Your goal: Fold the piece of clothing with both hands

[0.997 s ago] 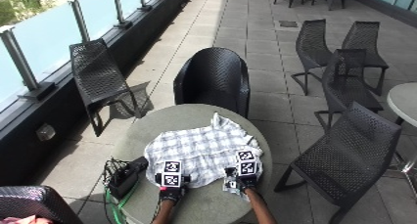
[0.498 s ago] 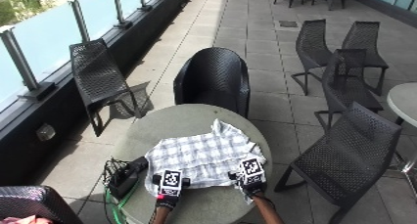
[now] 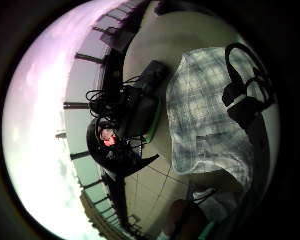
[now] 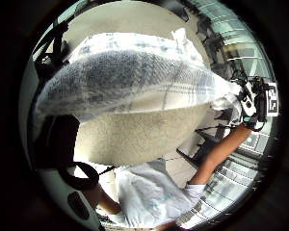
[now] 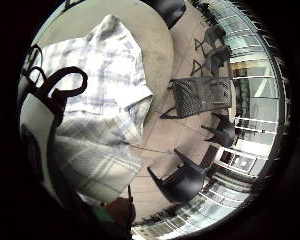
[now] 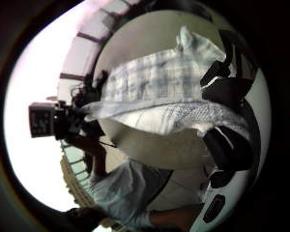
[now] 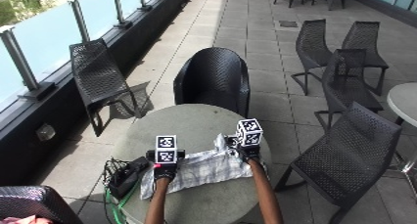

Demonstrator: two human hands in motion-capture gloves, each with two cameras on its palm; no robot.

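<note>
Both hands' grips pinching the checked shirt (image 7: 210, 166) (lifted edge) over round table (image 7: 196, 121)

Both hands, the left hand (image 7: 165, 172) and right hand (image 7: 249, 150), now sit farther up the round table (image 7: 189, 121), the checked shirt's (image 7: 205, 168) near edge carried over, leaving it a narrower folded band.
</note>
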